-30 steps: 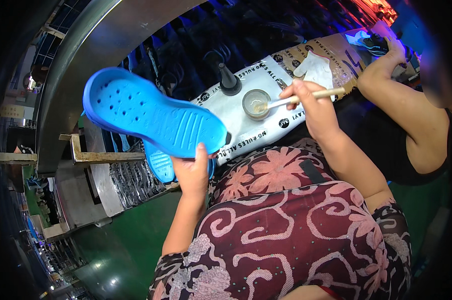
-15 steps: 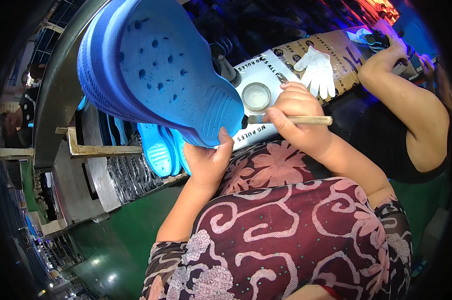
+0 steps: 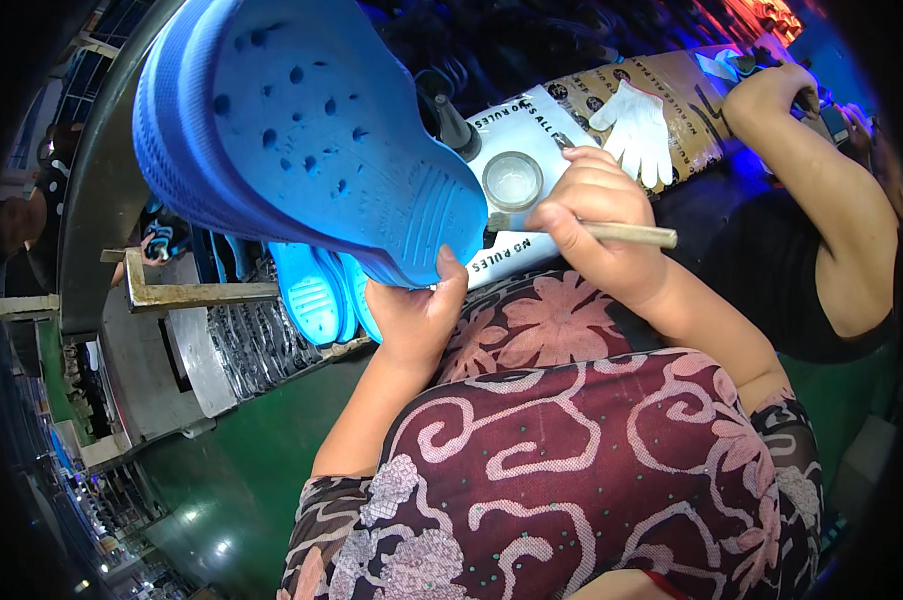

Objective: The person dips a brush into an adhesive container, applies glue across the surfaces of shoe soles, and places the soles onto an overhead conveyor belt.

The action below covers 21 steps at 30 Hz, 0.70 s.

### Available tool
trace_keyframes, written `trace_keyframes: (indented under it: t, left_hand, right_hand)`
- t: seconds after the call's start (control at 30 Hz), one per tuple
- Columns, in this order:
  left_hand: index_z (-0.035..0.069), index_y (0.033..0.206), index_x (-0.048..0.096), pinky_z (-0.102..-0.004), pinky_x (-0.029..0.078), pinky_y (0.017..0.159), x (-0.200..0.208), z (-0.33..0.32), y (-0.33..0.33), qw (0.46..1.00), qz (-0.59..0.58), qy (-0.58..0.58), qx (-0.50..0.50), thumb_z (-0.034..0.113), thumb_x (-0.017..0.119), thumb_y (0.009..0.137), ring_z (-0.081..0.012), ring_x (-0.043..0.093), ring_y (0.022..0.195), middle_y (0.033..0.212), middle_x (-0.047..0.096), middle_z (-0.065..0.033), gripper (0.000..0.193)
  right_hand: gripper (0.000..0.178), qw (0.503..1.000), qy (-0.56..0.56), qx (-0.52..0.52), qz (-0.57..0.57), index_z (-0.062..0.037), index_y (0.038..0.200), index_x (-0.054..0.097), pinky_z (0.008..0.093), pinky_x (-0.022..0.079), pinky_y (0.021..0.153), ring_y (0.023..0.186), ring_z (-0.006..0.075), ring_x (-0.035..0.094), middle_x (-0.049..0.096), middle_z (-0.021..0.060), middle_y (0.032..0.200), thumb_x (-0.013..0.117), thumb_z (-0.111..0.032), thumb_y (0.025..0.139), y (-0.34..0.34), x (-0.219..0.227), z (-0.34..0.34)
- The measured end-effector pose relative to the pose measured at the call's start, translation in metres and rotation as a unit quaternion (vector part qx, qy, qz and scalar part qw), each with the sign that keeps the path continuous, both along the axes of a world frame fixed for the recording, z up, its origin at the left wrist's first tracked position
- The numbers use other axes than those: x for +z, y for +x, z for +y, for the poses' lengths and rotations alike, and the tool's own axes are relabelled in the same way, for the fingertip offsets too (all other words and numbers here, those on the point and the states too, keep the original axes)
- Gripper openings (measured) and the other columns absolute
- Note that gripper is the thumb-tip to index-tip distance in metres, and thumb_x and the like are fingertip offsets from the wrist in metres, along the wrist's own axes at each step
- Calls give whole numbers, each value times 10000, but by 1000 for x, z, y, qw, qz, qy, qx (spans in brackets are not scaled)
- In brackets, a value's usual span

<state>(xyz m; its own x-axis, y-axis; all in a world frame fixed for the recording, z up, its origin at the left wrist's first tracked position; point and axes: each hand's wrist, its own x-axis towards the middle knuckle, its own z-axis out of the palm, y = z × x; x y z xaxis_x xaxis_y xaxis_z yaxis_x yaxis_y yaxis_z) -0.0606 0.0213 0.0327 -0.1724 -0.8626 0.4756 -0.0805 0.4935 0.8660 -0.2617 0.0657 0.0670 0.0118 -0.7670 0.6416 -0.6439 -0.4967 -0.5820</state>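
My left hand (image 3: 423, 310) grips the narrow end of a large blue foam shoe sole (image 3: 371, 180), thumb pressed on its face. That sole is raised and tilted, with holes in its wide part and ridges near the narrow end. In my right hand (image 3: 606, 225) is a brush (image 3: 626, 233) with a wooden handle. Its dark bristles sit at or very near the sole's narrow end; contact cannot be told. A small dark tip (image 3: 563, 141) shows by my right fingers, its kind unclear. Just beyond this hand stands a round glass jar (image 3: 512, 180) with clear contents.
A white glove (image 3: 636, 135) lies on brown taped cardboard (image 3: 686, 95), beside a white printed sheet (image 3: 501, 262). A dark cone-topped container (image 3: 454, 128) stands behind the jar. More blue soles (image 3: 311, 295) lie lower left, near a metal frame (image 3: 201, 295). At right is a co-worker's arm (image 3: 821, 185).
The sole has shifted slightly left and up in view. My right hand and brush have moved a little right. At left, another person's hand has come into view beyond the frame.
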Motion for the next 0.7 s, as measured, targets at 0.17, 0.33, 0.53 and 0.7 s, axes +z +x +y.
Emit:
trace_keyframes:
  t: [0.17, 0.33, 0.53, 0.7]
  left_hand:
    - [-44, 944, 586, -286, 488, 690, -2, -3, -2, 1000, 17, -11, 2, -35, 620, 728, -157, 615, 746, 843, 647, -110, 219]
    - [-48, 972, 572, -284, 486, 703, -4, -1, -4, 1000, 6, -21, -5, -47, 610, 741, -161, 610, 754, 860, 640, -112, 234]
    - [-39, 959, 571, -285, 481, 725, -4, -2, -6, 999, 45, -5, 0, -50, 607, 751, -154, 600, 781, 888, 632, -110, 211]
    - [-35, 960, 575, -284, 479, 726, -7, -4, -7, 999, 52, -12, -5, -45, 608, 743, -153, 597, 786, 892, 630, -110, 220]
  right_hand:
    - [150, 1000, -1, 25, 3, -68, 687, 660, 375, 441, 773, 580, 226, 548, 566, 45, 584, 659, -171, 796, 0, -5, 3]
    - [158, 999, 6, 23, -46, -59, 672, 652, 371, 442, 791, 573, 230, 548, 567, 50, 569, 666, -165, 789, -1, -3, 3]
    - [209, 998, 38, 41, -41, -58, 688, 667, 372, 438, 793, 558, 217, 548, 597, 53, 594, 610, -189, 841, -2, -6, 6]
    - [247, 994, 20, 12, -106, -52, 655, 660, 366, 436, 794, 564, 217, 542, 609, 50, 602, 600, -186, 853, 3, -3, 3]
